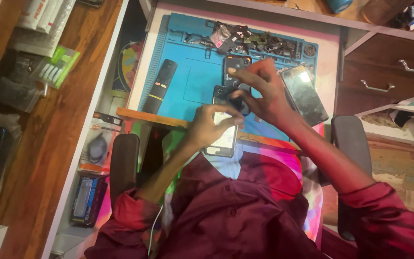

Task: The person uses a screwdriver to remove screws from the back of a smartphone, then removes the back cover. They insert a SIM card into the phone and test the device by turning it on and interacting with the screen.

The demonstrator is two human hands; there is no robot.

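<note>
Both hands work on one opened phone at the near edge of the blue mat. Left hand is curled around the phone's left side, fingers and thumb closed on its body, with the pale inside of the phone showing under the fingertips. Right hand sits just beyond it, thumb and bent fingers pinched on the phone's dark upper part, while the forefinger stretches out straight toward the left above the mat. What exactly sits between those pinched fingertips is too small to tell.

The phone hangs partly over the near lip of the desk, above the person's lap. On the mat, left of the hands, lies a black remote control with a yellow band, pointing away from the person. Just beyond the right hand lies a second dark phone body, partly hidden by the fingers. To the right, a glossy black phone screen lies tilted, overlapping the mat's right edge. Along the far side of the mat sits a heap of small dark parts.
</note>
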